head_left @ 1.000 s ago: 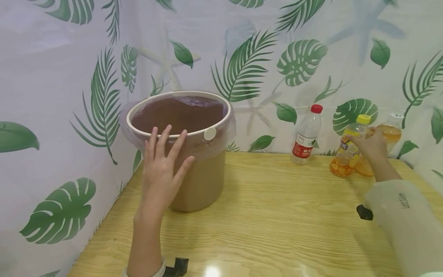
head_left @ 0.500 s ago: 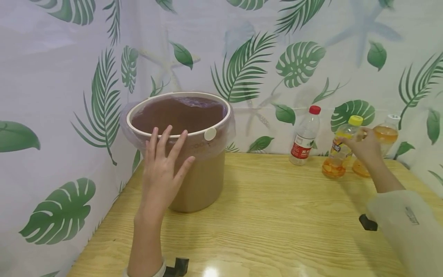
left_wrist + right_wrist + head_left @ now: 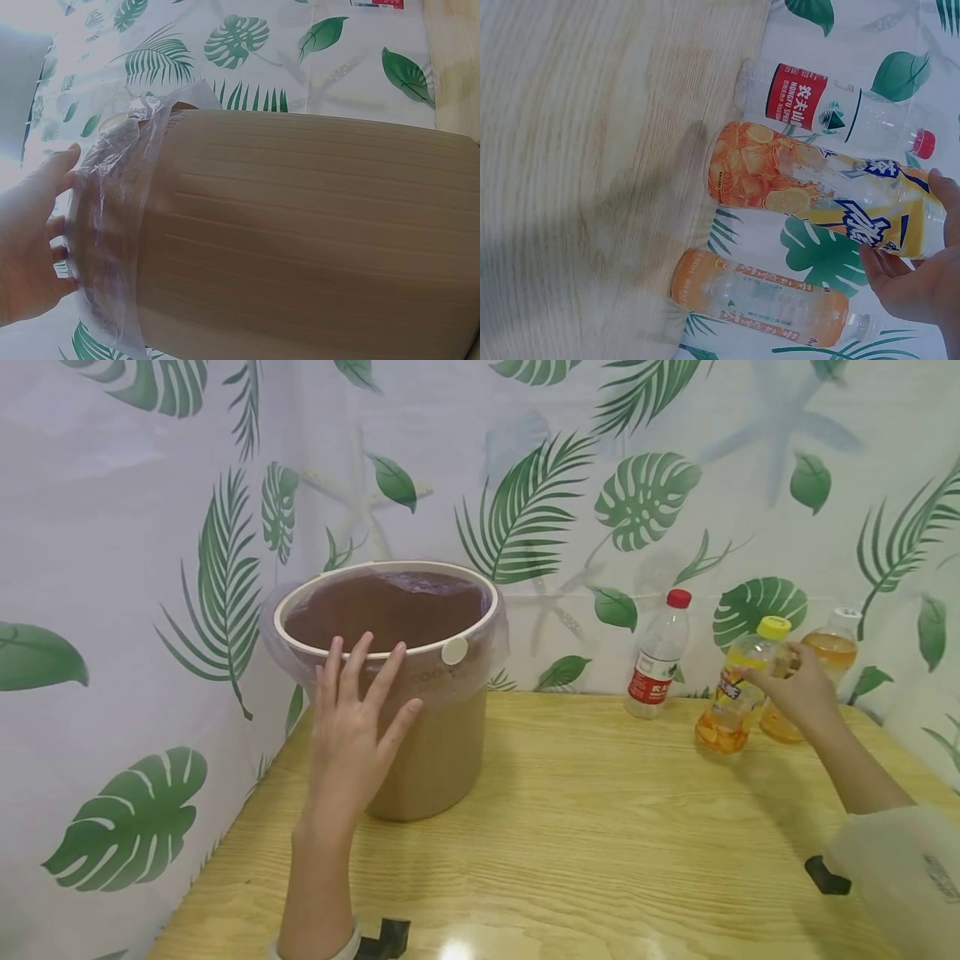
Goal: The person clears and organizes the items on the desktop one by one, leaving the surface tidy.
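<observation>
My right hand (image 3: 806, 689) grips a yellow-capped drink bottle (image 3: 731, 702) around its upper part. The bottle leans, its cap tipped to the right, and its clear plastic has orange and yellow printing. In the right wrist view, fingers and thumb wrap the yellow label (image 3: 900, 225) just below the cap, which is hidden. My left hand (image 3: 341, 735) rests with spread, straight fingers at the front rim of a tan trash bin (image 3: 435, 768). A thin clear bag (image 3: 116, 225) lines the bin and folds over its rim.
A red-capped water bottle (image 3: 658, 660) stands left of the held bottle, near the back wall covering (image 3: 555, 635). A white-capped bottle with orange bands (image 3: 828, 647) stands behind the right hand. All are on a wooden table (image 3: 585, 827).
The yellow-capped bottle has shifted slightly left and forward, away from the white-capped bottle, and now leans. The right forearm has swung lower and right. The left hand stays at the rim.
</observation>
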Action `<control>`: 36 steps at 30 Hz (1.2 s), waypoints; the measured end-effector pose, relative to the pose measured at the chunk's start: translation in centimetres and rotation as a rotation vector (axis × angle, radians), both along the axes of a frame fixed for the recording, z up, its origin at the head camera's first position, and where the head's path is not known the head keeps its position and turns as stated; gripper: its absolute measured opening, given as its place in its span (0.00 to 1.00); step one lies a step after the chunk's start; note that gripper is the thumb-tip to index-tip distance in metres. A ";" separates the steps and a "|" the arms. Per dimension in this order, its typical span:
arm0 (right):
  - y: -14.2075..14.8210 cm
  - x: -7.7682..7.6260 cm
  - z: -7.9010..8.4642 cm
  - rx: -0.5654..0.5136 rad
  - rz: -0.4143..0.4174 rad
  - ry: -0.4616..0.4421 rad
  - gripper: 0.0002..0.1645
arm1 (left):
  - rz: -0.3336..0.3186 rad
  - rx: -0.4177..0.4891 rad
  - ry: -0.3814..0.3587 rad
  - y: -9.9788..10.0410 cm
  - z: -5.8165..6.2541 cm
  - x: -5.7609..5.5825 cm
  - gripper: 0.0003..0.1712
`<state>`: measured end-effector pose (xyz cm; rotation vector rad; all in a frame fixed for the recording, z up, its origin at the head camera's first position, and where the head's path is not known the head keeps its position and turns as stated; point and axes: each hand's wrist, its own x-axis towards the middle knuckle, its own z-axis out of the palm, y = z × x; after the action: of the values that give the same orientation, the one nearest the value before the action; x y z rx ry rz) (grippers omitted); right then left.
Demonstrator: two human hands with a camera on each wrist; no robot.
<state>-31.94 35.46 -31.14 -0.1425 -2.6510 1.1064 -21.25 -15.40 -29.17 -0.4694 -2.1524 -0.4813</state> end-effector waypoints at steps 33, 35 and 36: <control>-4.8 4.2 1.0 -0.124 0.112 0.041 0.56 | 0.009 -0.009 -0.004 0.0 0.1 0.1 0.34; -5.0 4.3 1.0 -0.122 0.119 0.046 0.55 | 0.012 -0.011 -0.004 0.0 0.1 0.1 0.34; -5.2 4.3 1.1 -0.122 0.124 0.051 0.55 | 0.012 -0.010 -0.004 0.0 0.1 0.1 0.34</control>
<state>-27.63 30.31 -30.09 0.0272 -2.5778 1.2938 -21.12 -15.39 -29.06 -0.4618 -2.1610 -0.4649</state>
